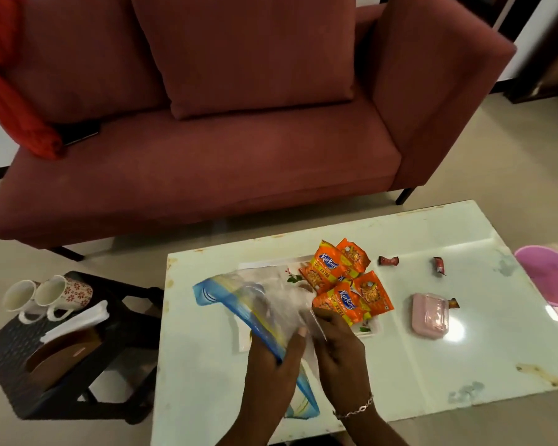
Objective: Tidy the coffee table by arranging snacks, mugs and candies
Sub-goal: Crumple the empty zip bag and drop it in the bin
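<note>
A clear plastic zip bag with a blue and yellow seal strip (239, 297) is held over the white coffee table (432, 365). My left hand (276, 362) grips its sealed edge and my right hand (339, 346) pinches the clear film beside it. Several orange snack packets (345, 278) lie piled on a white flowered tray (372, 329), just past my right hand. Three wrapped candies lie on the table: one (388, 260) and another (439, 265) near the far edge, a third (454, 303) beside a pink box (430, 315). Two mugs (49, 296) lie on a black stool.
The black stool (10, 358) stands left of the table and also carries a brown tissue holder (62, 352) with white napkins. A maroon sofa (207, 162) runs behind the table. A pink tub (551, 275) stands on the floor at the right.
</note>
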